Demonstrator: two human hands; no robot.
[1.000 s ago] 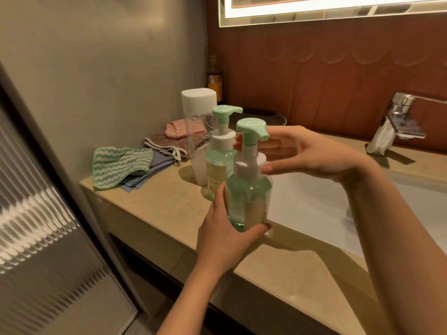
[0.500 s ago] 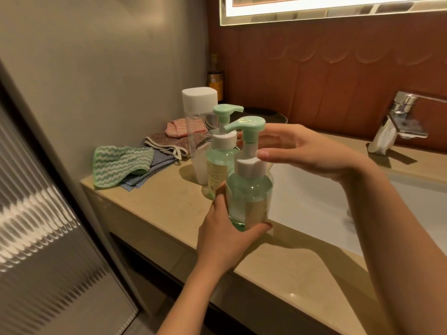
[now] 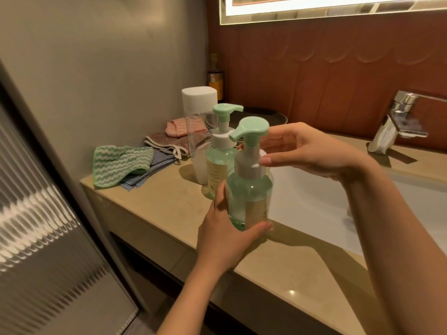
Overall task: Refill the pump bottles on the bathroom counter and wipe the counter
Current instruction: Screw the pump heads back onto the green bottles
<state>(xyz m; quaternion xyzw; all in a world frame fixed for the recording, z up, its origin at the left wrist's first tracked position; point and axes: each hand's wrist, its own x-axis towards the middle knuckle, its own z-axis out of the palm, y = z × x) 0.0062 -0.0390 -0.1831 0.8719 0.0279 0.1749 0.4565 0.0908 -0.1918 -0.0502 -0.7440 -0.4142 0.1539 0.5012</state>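
As left fingers (image 3: 259, 227) grip bottle (image 3: 251, 193), right (image 3: 266, 161) pinch pump (image 3: 245, 163)

We read this as bathroom; home or hotel, can't tell. Beige counter (image 3: 157, 204) with white basin (image 3: 314, 201) sunk in right part, chrome faucet (image 3: 396, 122) at back edge, lit mirror (image 3: 314, 8) above brown wall tiles (image 3: 326, 76), folded cloths (image 3: 123, 163) at back-left corner, ribbed glass door (image 3: 48, 238) left of counter.
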